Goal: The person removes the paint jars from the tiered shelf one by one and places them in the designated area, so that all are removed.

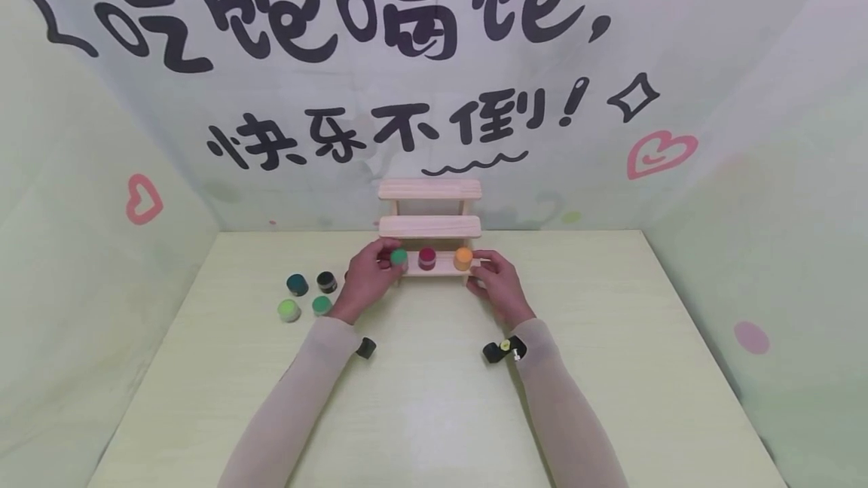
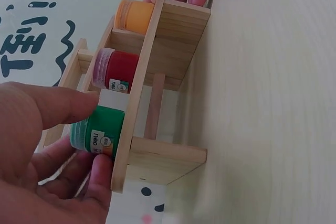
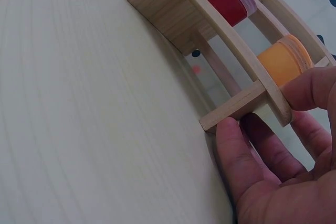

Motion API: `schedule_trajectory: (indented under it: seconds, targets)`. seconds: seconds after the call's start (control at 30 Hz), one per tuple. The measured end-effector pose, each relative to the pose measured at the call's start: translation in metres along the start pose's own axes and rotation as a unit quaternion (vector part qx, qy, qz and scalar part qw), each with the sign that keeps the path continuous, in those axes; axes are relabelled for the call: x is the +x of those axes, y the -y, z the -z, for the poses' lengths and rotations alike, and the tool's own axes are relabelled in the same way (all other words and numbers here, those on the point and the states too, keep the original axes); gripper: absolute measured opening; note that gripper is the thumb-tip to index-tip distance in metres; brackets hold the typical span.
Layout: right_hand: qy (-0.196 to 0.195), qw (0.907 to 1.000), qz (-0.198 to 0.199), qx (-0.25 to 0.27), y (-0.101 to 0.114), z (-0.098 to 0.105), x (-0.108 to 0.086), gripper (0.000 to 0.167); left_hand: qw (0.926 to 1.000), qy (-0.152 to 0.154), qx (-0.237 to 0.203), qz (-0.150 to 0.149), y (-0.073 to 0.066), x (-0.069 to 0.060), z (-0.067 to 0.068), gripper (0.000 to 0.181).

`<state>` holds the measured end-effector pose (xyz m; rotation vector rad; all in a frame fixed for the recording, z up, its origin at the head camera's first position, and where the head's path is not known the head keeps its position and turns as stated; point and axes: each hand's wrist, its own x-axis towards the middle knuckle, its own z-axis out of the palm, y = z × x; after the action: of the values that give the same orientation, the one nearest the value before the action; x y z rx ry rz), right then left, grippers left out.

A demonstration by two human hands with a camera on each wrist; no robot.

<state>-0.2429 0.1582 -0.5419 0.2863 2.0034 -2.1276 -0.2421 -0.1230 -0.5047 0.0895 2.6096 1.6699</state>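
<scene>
A three-step wooden rack (image 1: 430, 227) stands against the back wall. Its lowest step carries a green paint jar (image 2: 109, 132), a red paint jar (image 2: 122, 72) and an orange paint jar (image 3: 285, 62), all upright in a row. My left hand (image 1: 369, 277) holds the green jar at the step's left end, thumb on one side and fingers on the other. At the opposite end, my right hand (image 3: 286, 156) grips the rack, its thumb by the step's edge beside the orange jar and fingers against the side leg.
Left of the rack, several more jars stand on the pale table (image 1: 434, 398): a dark teal jar (image 1: 297, 285), a black jar (image 1: 327, 282), a light green jar (image 1: 288, 311) and another green jar (image 1: 322, 306). Printed cloth walls (image 1: 434, 111) enclose the back and sides.
</scene>
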Motion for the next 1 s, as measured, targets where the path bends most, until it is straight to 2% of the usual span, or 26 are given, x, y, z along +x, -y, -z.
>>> schedule_trajectory:
  seconds: [0.17, 0.37, 0.57, 0.77, 1.0]
  targets:
    - [0.002, 1.0000, -0.001, 0.000, 0.000, -0.001, 0.001, 0.037, 0.9999, -0.009, -0.011, -0.003, 0.002, -0.004, 0.002, 0.044]
    - [0.002, 1.0000, -0.002, 0.005, 0.000, -0.001, 0.002, 0.036, 0.9997, -0.004, -0.021, -0.008, 0.003, -0.009, 0.009, 0.047]
    - [0.001, 1.0000, -0.008, 0.004, -0.001, 0.000, 0.002, 0.037, 0.9994, -0.004, -0.035, -0.006, 0.004, -0.017, 0.018, 0.048]
    - [-0.002, 0.9999, -0.006, 0.008, -0.002, 0.000, 0.003, 0.037, 0.9996, -0.002, -0.029, -0.006, 0.005, -0.026, 0.027, 0.047]
    - [-0.001, 1.0000, -0.004, 0.006, -0.002, 0.000, 0.003, 0.036, 0.9995, 0.014, -0.027, -0.001, 0.008, -0.039, 0.036, 0.046]
